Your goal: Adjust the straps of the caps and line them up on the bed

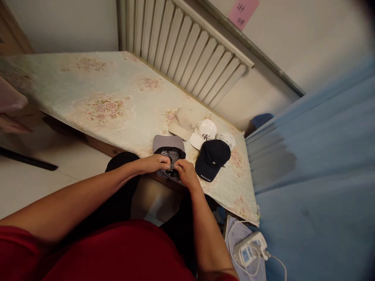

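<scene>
A grey baseball cap (169, 141) lies upside down at the table's near edge, its brim pointing away from me and its dark inside showing. My left hand (156, 163) pinches the cap's back strap from the left. From the right, my right hand (185, 170) pinches the same strap, the two sets of fingertips nearly meeting. Just right of my hands rests a dark navy cap (213, 156). Behind it are a white cap with black letters (204, 132), a beige cap (182, 121) and another white cap (227, 139), partly covered by the navy one.
A flowered cloth covers the table (123, 86). Along its far side runs a radiator (184, 50). A blue curtain (307, 164) hangs at the right. Below the table's right corner, a white power strip (250, 248) with cords sits on a small surface.
</scene>
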The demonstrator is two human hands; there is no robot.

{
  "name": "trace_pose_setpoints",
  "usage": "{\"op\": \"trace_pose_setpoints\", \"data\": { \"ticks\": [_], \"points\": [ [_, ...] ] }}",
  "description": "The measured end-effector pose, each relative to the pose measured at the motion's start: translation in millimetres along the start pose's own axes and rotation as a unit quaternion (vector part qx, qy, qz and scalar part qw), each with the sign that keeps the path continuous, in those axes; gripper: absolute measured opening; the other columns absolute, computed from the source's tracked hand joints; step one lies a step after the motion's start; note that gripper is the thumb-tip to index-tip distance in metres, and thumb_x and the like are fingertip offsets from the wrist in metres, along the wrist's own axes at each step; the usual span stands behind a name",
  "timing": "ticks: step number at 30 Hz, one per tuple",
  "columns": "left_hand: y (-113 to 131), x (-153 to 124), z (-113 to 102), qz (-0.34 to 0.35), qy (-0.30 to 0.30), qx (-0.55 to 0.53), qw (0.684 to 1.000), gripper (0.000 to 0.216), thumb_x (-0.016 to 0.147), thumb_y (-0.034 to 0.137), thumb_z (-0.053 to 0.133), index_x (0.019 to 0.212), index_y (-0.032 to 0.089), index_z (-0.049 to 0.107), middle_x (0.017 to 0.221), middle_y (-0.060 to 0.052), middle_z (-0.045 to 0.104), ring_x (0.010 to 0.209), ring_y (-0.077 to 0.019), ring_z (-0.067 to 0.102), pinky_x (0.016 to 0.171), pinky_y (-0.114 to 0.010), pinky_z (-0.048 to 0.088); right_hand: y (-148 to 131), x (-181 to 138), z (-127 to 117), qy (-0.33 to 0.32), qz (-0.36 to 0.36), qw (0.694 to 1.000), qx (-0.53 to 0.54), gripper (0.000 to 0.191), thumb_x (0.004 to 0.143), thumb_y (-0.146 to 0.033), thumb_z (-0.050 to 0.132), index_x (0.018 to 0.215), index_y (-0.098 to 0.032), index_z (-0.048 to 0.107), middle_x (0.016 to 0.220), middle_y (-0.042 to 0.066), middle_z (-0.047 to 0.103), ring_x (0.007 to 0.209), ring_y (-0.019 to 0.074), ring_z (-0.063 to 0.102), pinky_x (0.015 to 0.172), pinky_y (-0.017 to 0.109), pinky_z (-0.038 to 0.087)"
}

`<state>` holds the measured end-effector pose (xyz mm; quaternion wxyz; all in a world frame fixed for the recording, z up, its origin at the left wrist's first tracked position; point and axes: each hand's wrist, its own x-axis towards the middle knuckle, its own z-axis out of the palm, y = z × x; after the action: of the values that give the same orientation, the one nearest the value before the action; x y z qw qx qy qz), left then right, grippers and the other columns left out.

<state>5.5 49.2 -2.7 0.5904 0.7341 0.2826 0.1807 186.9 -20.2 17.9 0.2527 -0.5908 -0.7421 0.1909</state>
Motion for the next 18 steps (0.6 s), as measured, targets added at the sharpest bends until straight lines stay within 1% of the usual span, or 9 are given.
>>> {"op": "trace_pose_setpoints", "data": {
  "ticks": [4, 8, 11, 13, 15, 18],
  "points": [
    [-6, 0, 1, 0.008, 0.028, 0.025, 0.999, 0.021, 0.073, 0.036, 0.056, 0.063, 0.018, 0.055, 0.056, 0.005, 0.044, 0.057, -0.012, 0.039, 0.055, -0.023, 0.028, -2, 0, -1, 0.007, 0.008, 1.0, -0.003, 0.02, 0.085, -0.014, 0.05, 0.07, -0.021, 0.062, 0.072, 0.0, 0.062, 0.076, 0.0159, 0.054, 0.072, 0.026, 0.039],
    [-12, -1, 2, 0.009, 0.021, 0.044, 0.999, 0.02, 0.072, 0.037, 0.057, 0.064, 0.018, 0.057, 0.058, 0.004, 0.047, 0.06, -0.013, 0.042, 0.057, -0.023, 0.03, -2, 0, 2, 0.0, 0.005, 1.0, -0.001, 0.019, 0.083, -0.013, 0.052, 0.069, -0.021, 0.062, 0.07, -0.001, 0.062, 0.073, 0.0154, 0.054, 0.069, 0.025, 0.039],
    [-12, -4, 2, 0.012, 0.009, 0.058, 0.998, 0.022, 0.074, 0.039, 0.057, 0.064, 0.019, 0.058, 0.059, 0.004, 0.048, 0.061, -0.0133, 0.043, 0.058, -0.023, 0.03, -3, -2, 3, 0.006, 0.007, 1.0, 0.002, 0.018, 0.083, -0.015, 0.052, 0.07, -0.021, 0.062, 0.071, -0.001, 0.062, 0.073, 0.0156, 0.055, 0.068, 0.025, 0.04],
    [-11, -7, 1, 0.022, -0.002, 0.078, 0.997, 0.023, 0.076, 0.04, 0.056, 0.07, 0.019, 0.061, 0.064, 0.003, 0.053, 0.065, -0.0142, 0.047, 0.06, -0.023, 0.033, -3, -3, 3, 0.017, 0.011, 1.0, 0.002, 0.017, 0.084, -0.015, 0.052, 0.072, -0.021, 0.062, 0.072, 0.0, 0.063, 0.073, 0.0159, 0.055, 0.068, 0.025, 0.04],
    [-12, -11, -1, 0.034, -0.009, 0.125, 0.992, 0.023, 0.076, 0.041, 0.059, 0.08, 0.019, 0.064, 0.074, 0.001, 0.059, 0.072, -0.0163, 0.053, 0.064, -0.023, 0.036, -2, -6, 2, 0.027, 0.015, 1.0, -0.001, 0.016, 0.084, -0.016, 0.052, 0.073, -0.02, 0.062, 0.073, 0.001, 0.063, 0.074, 0.0162, 0.056, 0.069, 0.026, 0.04],
    [-18, -15, -7, 0.064, 0.008, 0.218, 0.974, 0.033, 0.067, 0.037, 0.07, 0.095, 0.019, 0.067, 0.092, -0.004, 0.065, 0.09, -0.0226, 0.057, 0.079, -0.027, 0.04, 2, -12, 1, 0.039, 0.017, 0.999, -0.005, 0.015, 0.084, -0.016, 0.053, 0.073, -0.02, 0.061, 0.074, 0.001, 0.063, 0.075, 0.0167, 0.056, 0.071, 0.027, 0.04]
  ]
}}
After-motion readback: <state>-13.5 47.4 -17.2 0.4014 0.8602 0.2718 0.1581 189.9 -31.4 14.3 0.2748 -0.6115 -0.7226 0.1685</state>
